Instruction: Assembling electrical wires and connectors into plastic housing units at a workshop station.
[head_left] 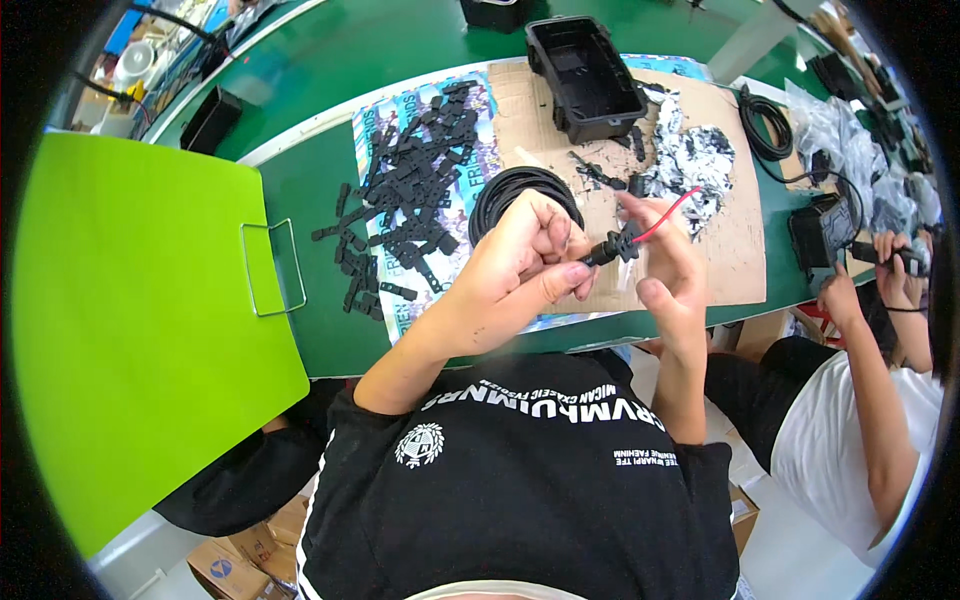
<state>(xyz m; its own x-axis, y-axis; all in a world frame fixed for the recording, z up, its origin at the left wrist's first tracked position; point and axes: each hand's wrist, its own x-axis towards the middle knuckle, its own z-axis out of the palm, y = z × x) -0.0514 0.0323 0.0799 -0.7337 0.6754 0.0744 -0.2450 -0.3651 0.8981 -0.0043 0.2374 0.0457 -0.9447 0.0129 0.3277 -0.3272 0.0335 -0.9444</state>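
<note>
My left hand (pixel 535 255) pinches a black cable connector (pixel 612 248) between thumb and fingers. A red wire (pixel 668 214) sticks out of the connector's far end, up and to the right. My right hand (pixel 675 262) is just right of the connector, its thumb and curved fingers apart; I cannot make out anything held in it. Behind my left hand lies a coil of black cable (pixel 490 205). A small black fitting (pixel 637 185) and a few dark loose parts (pixel 597 172) lie on the cardboard sheet (pixel 735 270) beyond my hands.
Many small black plastic pieces (pixel 420 170) are heaped on a patterned sheet at left. A black bin (pixel 588 85) stands at the back, near crumpled black-and-white material (pixel 700 160). A green panel (pixel 150 300) is at far left. At right, another person's hands (pixel 885 270) work beside black cable (pixel 765 125).
</note>
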